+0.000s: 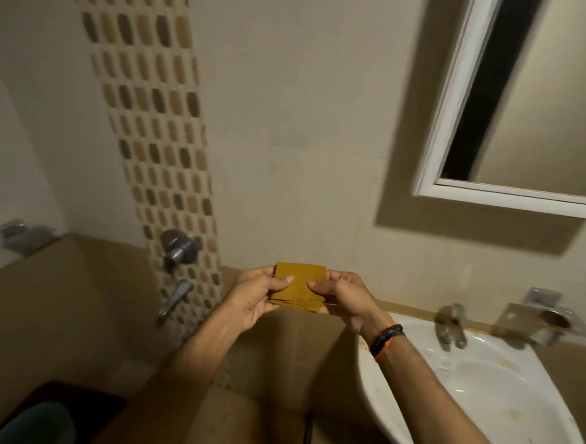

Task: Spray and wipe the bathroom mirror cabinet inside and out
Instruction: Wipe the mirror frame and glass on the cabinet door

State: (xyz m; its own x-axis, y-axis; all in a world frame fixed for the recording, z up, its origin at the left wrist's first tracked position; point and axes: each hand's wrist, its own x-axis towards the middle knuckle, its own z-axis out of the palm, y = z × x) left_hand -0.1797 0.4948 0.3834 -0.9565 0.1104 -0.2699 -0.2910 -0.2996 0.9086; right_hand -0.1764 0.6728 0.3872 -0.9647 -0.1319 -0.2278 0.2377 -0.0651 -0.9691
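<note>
A folded mustard-yellow cloth (299,285) is held up in front of the tiled wall, at the middle of the view. My left hand (258,297) pinches its left edge with thumb on the front. My right hand (343,298) pinches its right edge the same way; a black and orange band sits on that wrist. The mirror cabinet (445,128) with a white frame hangs on the wall at the upper right, well above and to the right of both hands. Its door looks closed. No spray bottle is in view.
A white washbasin (479,405) with a metal tap (450,325) sits at the lower right. A metal holder (539,319) is fixed beside it. Wall taps (180,249) stand on the mosaic tile strip. A dark bin (35,425) lies at the lower left.
</note>
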